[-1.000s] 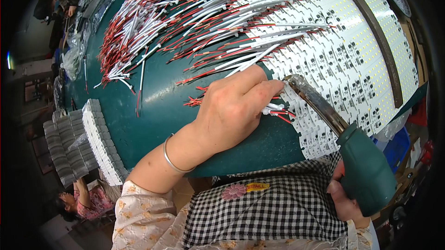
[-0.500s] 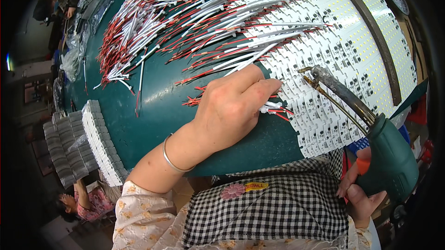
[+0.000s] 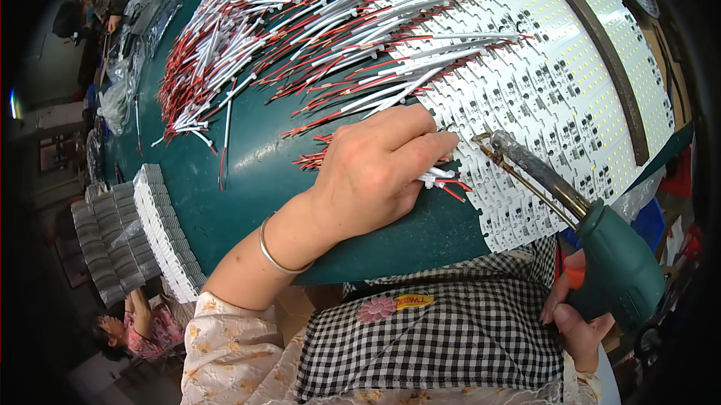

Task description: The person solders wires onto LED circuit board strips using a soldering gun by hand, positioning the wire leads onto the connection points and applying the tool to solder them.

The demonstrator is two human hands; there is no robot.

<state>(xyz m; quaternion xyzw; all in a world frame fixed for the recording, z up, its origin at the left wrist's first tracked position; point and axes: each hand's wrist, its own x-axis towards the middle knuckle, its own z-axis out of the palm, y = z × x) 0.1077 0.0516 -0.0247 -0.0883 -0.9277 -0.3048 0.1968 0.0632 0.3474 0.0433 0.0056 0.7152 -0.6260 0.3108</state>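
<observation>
My left hand point(image 3: 375, 168) is closed around a small bunch of red-and-white wires point(image 3: 444, 181). Their ends stick out on both sides of the fist, over the near left edge of the white LED circuit boards point(image 3: 518, 213). In my right hand point(image 3: 578, 330) is a green soldering gun point(image 3: 619, 262) with an orange trigger, gripped by its handle. Its dark barrel slants up and left, and the tip hangs just right of my left fingertips, over the boards. Whether the tip touches a board I cannot tell. My left fingers hide the middle of the wires.
More wires point(image 3: 360, 37) lie fanned across the boards' left edge, beside a big pile point(image 3: 206, 67) on the green table point(image 3: 263, 202). A dark curved bar point(image 3: 601, 45) rests on the boards. Stacked strips point(image 3: 165, 228) stand at left. Another person point(image 3: 146, 330) sits at lower left.
The soldering gun has shifted left and its tip has dropped closer to my left fingertips. My right hand moved left with it. My left hand has barely moved and keeps the wires.
</observation>
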